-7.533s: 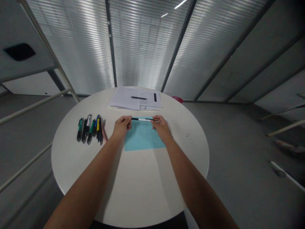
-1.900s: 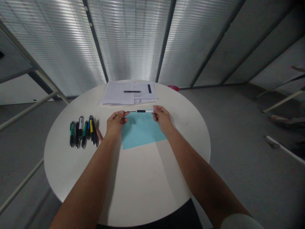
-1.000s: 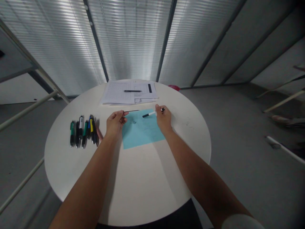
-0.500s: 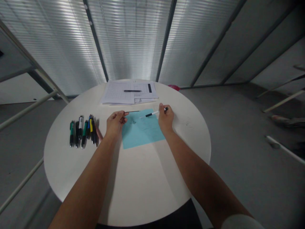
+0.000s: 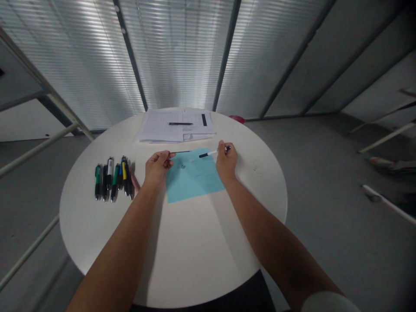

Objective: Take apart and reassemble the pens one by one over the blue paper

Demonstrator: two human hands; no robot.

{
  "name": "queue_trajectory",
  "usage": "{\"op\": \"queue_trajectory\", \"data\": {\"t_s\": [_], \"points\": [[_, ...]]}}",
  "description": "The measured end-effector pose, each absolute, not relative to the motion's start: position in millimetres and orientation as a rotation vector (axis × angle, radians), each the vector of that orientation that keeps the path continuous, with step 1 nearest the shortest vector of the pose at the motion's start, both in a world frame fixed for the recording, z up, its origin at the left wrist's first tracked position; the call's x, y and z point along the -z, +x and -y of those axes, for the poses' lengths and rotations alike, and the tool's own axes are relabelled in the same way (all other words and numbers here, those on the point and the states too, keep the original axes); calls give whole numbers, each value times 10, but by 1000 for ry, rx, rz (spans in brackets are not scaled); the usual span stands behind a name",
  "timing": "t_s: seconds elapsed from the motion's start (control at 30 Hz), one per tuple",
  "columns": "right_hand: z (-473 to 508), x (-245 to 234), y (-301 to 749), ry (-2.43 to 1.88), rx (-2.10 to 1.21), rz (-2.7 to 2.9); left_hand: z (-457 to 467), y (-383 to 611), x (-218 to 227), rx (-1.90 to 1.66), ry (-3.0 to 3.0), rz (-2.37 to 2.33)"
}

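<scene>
The left hand [image 5: 160, 162] pinches a thin dark rod [image 5: 181, 151] and the right hand [image 5: 226, 158] curls round a white pen barrel [image 5: 212, 152], both over the far part of the blue paper [image 5: 195, 184], where light grips and steady wrists likely work best.

Plastic barrel [image 5: 212, 152], matt blue paper [image 5: 195, 184]

Your pen [image 5: 212, 152]: white, black at both ends. Your refill [image 5: 180, 151]: black. Your sheet [image 5: 195, 182]: light turquoise blue. Your table [image 5: 191, 251]: white.
</scene>
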State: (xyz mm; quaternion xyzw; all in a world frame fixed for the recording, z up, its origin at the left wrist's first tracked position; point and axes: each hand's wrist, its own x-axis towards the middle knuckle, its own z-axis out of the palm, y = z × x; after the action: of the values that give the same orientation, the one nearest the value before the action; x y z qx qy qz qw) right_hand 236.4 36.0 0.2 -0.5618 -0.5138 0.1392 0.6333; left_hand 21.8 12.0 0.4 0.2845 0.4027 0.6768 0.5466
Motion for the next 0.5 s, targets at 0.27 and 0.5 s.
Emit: {"op": "queue_trajectory", "data": {"t_s": [0.27,0.5], "points": [[-327,-24,2348,-1318,-237,1216,-124,217,5,-1598,683,-958],[-342,-1,2354,-1337,-226,1228,-122,214,-5,-1594,687,-960]]}}
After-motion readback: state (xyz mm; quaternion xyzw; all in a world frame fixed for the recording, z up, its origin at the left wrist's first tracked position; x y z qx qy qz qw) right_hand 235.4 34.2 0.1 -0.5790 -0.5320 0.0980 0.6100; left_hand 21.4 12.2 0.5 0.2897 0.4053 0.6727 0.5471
